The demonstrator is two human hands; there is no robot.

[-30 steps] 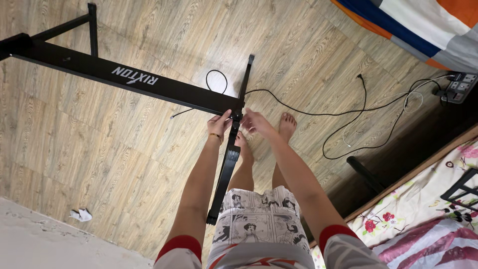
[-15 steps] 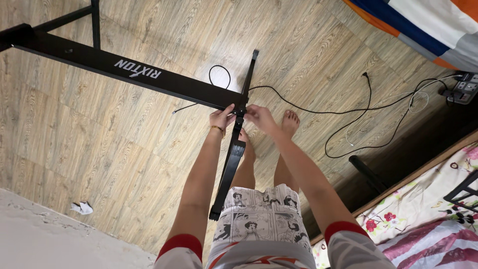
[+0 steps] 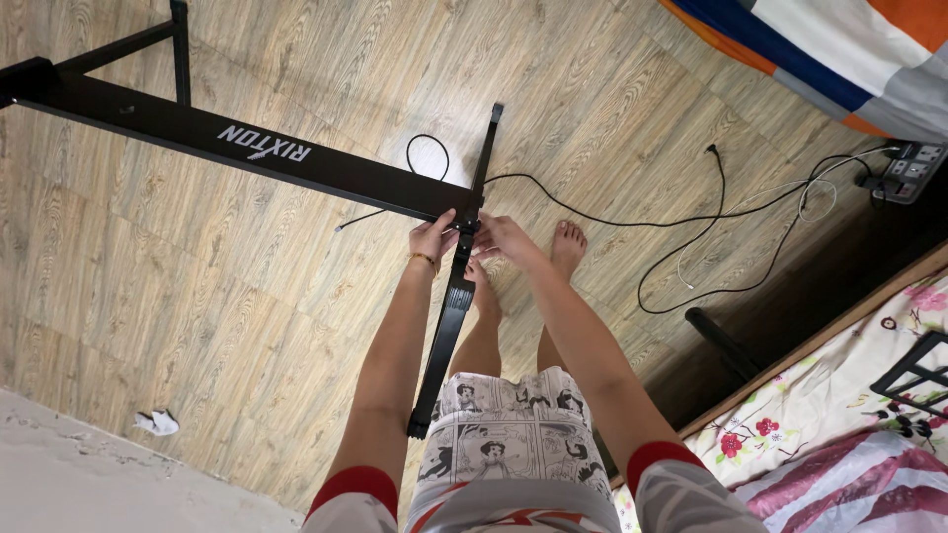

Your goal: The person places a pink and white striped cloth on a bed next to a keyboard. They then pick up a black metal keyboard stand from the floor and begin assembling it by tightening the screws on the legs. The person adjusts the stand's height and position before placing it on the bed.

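Observation:
A long black metal beam (image 3: 296, 163) with white lettering runs from the upper left to the middle. There it meets a black crossbar (image 3: 456, 296) that points toward me. My left hand (image 3: 433, 237) grips the joint from the left. My right hand (image 3: 502, 237) pinches at the same joint from the right; whether it holds a small part I cannot tell. My bare feet (image 3: 568, 247) stand on the wooden floor (image 3: 247, 296) just behind the crossbar.
Black cables (image 3: 691, 212) trail across the floor to a power strip (image 3: 913, 168) at the right. A bed with a floral sheet (image 3: 839, 415) fills the lower right. A striped cloth (image 3: 849, 49) lies top right. Crumpled white paper (image 3: 158, 422) lies lower left.
Both hands stay at the joint. My right hand shifted slightly along it; the view wobbled a little.

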